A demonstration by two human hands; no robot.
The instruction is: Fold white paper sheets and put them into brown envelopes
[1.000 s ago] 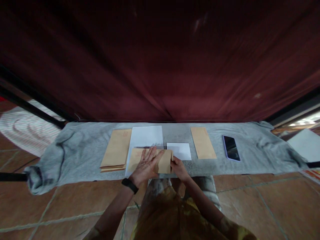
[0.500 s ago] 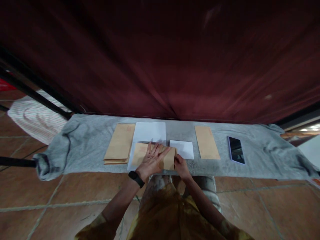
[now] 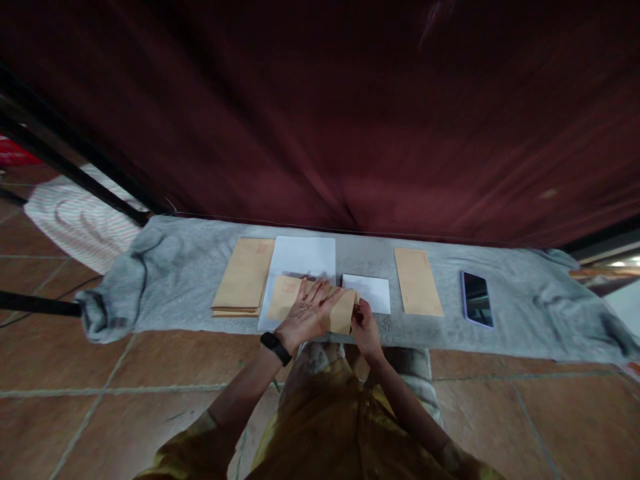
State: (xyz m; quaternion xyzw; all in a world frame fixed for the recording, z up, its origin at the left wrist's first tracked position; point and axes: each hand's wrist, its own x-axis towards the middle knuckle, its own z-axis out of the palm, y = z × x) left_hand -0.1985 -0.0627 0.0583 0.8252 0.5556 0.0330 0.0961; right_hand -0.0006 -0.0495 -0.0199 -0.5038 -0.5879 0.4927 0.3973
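A brown paper envelope lies crosswise over a white sheet of paper, near the front edge of the cloth. My left hand rests flat on this envelope, fingers spread, a black band on the wrist. At the envelope's right end, my right hand has its fingers closed round the edge; the fingertips are partly hidden. Just beyond that hand lies a small stack of white paper. A pile of brown envelopes sits left of the sheet.
Another brown envelope lies on the right, and a phone in a purple case lies past it. Grey cloth covers the narrow bench. A dark red curtain hangs behind. Black metal bars stand at the left.
My camera view has shifted slightly. Both hands keep nearly the same places on the envelope, the left flat and the right at the end, its fingers slightly moved.
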